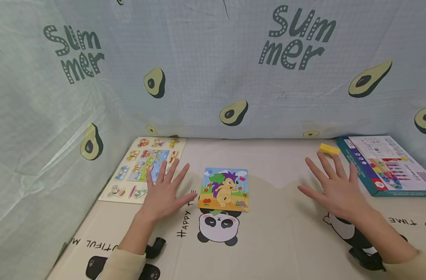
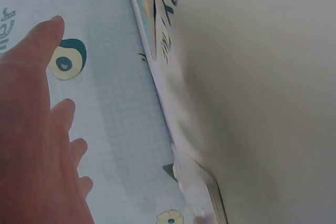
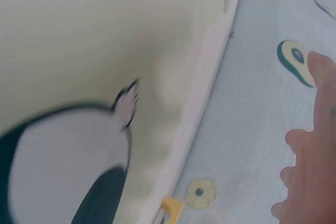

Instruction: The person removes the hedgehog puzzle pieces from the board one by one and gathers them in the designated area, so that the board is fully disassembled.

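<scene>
My left hand (image 1: 165,197) hovers with fingers spread between a pale board (image 1: 109,194) of vehicle and toy pictures and a square hedgehog picture puzzle (image 1: 224,189). The puzzle lies flat near the middle of the table, its surface fully covered by the picture. Over the right side, my right hand (image 1: 340,189) is spread too and holds nothing. Just beyond its fingertips sits a small yellow block (image 1: 329,149), arch-shaped on its underside. In the wrist views, the left hand (image 2: 31,129) and right hand (image 3: 315,150) both appear raised off the table.
A flat teal-edged box (image 1: 402,167) lies at the back right. The tablecloth (image 1: 269,241) bears panda prints and lettering. A pale curtain (image 1: 198,46) printed with avocados stands behind the table and along its left side.
</scene>
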{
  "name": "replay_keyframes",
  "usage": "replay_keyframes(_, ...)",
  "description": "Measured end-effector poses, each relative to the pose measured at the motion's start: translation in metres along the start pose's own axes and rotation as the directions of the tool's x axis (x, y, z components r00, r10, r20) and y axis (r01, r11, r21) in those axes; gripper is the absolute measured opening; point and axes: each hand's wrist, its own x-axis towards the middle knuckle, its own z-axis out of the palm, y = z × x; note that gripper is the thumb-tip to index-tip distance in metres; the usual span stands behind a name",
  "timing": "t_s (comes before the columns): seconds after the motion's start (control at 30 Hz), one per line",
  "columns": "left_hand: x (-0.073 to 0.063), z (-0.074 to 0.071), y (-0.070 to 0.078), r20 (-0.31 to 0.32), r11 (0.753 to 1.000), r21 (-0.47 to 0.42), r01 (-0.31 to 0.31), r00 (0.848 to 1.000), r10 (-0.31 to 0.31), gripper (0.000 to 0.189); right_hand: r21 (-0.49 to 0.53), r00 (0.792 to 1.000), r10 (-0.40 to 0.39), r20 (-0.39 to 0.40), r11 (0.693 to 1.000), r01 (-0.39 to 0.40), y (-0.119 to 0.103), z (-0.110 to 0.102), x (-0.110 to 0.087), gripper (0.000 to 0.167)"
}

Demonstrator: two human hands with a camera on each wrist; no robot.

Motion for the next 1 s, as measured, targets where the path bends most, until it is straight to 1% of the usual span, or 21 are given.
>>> replay_keyframes(0.1,0.004,0.002,0.006,-0.003,1.000,-0.026,0.001,1.000,-0.001,0.089,0.035,1.000,-0.016,-0.010,0.999,0.016,-0.008,0.001,0.007,0.089)
replay_keyframes(0.37,0.013,0.007,0.021,-0.001,0.993,-0.118,0.011,1.000,-0.011,0.090,0.081,0.999,-0.033,-0.023,0.996,0.035,-0.030,0.006,0.025,0.089)
replay_keyframes(0.53,0.017,0.011,0.025,-0.005,0.983,-0.183,-0.005,1.000,0.004,0.090,0.117,0.999,-0.040,-0.023,0.992,0.042,-0.043,0.008,0.038,0.089)
replay_keyframes(0.77,0.025,0.021,0.025,0.004,0.951,-0.308,-0.028,1.000,0.031,0.091,0.158,0.999,-0.042,-0.007,0.987,0.042,-0.062,0.013,0.059,0.090)
replay_keyframes(1.0,0.032,0.034,0.017,-0.001,0.911,-0.407,-0.060,0.998,0.065,0.089,0.208,0.996,-0.085,-0.041,0.974,0.092,-0.082,0.020,0.081,0.088)
